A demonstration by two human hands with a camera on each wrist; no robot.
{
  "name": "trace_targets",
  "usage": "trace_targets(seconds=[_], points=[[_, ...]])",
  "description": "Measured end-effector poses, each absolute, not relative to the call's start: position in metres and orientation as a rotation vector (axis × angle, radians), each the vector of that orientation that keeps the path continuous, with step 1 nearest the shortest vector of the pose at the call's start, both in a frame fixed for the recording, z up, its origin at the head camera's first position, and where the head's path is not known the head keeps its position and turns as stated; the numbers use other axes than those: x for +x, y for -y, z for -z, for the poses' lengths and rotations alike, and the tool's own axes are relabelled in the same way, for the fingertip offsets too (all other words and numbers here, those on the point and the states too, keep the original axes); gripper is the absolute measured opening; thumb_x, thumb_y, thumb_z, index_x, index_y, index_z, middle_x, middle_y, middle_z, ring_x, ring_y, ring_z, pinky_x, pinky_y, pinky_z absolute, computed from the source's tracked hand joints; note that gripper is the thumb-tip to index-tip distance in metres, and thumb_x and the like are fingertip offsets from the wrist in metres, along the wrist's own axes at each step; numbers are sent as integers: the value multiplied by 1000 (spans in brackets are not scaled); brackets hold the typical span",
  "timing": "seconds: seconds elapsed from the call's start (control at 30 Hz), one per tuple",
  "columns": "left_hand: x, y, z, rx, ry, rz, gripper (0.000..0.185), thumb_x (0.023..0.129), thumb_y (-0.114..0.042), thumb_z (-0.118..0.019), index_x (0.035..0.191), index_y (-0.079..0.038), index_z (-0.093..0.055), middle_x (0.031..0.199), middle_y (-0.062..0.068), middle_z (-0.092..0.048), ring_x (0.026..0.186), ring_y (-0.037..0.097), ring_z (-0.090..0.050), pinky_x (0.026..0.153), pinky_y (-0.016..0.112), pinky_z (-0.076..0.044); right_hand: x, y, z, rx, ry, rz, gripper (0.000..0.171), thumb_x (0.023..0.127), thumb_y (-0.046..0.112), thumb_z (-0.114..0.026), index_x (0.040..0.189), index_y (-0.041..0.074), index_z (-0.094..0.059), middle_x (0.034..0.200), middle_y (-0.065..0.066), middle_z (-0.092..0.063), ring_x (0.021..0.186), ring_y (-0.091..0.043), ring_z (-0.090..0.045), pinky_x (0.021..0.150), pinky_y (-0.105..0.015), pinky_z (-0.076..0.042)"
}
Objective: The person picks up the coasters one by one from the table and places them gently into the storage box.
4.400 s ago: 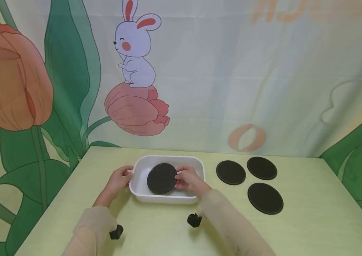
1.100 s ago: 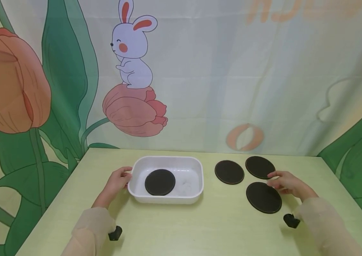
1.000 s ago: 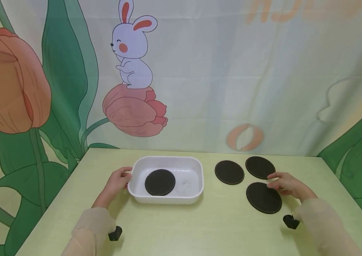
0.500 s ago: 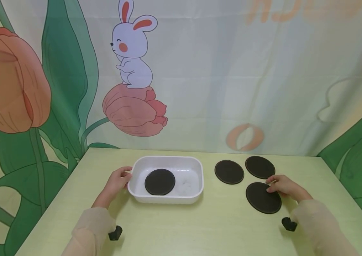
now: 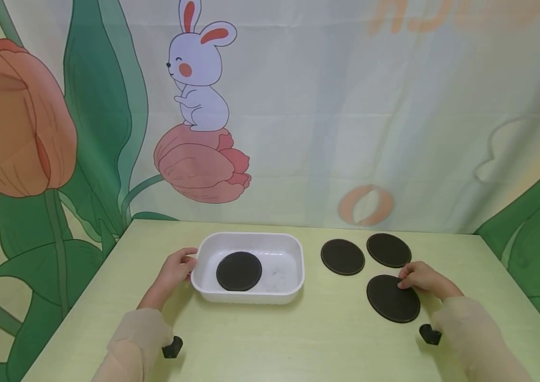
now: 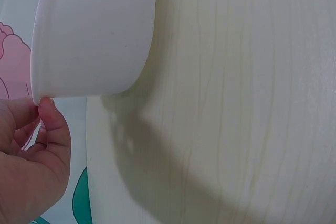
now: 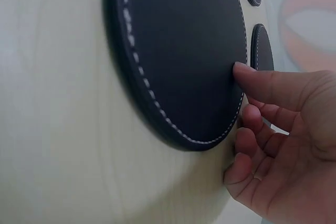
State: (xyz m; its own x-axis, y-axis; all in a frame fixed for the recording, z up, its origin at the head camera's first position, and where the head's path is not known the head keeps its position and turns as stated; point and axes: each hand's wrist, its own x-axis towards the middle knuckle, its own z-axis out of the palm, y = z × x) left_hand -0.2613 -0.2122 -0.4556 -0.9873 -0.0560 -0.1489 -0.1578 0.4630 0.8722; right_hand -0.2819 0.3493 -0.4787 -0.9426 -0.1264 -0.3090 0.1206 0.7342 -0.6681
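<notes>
Right hand (image 5: pixel 421 278): thumb on top of the round black stitched leather coaster (image 5: pixel 392 298) nearest the table's front edge, fingers curled at its rim, pinching it.
Left hand (image 5: pixel 174 269): fingertips gripping the left rim of the white rectangular plastic tray (image 5: pixel 249 292).
Tray: one black coaster (image 5: pixel 238 270) lies inside.
Table (image 5: pixel 298 339): two more black coasters (image 5: pixel 343 257) near the back edge.
</notes>
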Motion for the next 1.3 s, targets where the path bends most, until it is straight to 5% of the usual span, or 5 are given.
trace_targets(seconds=[0.37,0.8,1.03,1.3], points=[[-260,214,458,-138,-2604,-1627,33,90,-12,-49,120,1,-45,97,18,-53,72,18,-54,59,25,-47,-280,-345,475,-8,-2589,1007,15,69,-1,-64,77,-6,-52,61,2,-40,54,-11,-35,49,-24,-31],[-261,210,455,-215,-2611,-1551,36,92,-7,-44,126,-1,-42,105,20,-51,77,19,-53,64,28,-48,-274,-346,461,8,-2522,1026,15,76,3,-60,83,-3,-48,66,1,-40,50,-10,-34,47,-22,-30],[-261,210,454,-215,-2617,-1552,34,91,-7,-44,125,-1,-43,106,20,-51,77,18,-53,63,25,-47,-269,-346,445,-6,-2436,1075,17,80,2,-50,95,-5,-45,76,-2,-44,65,-15,-43,52,-27,-37],[-259,210,454,-193,-2623,-1561,34,91,-6,-45,125,0,-43,106,22,-52,78,20,-54,62,24,-47,-272,-345,428,-112,-2361,1122,28,75,-6,-39,102,-3,-47,77,-4,-42,66,-17,-41,53,-30,-39]])
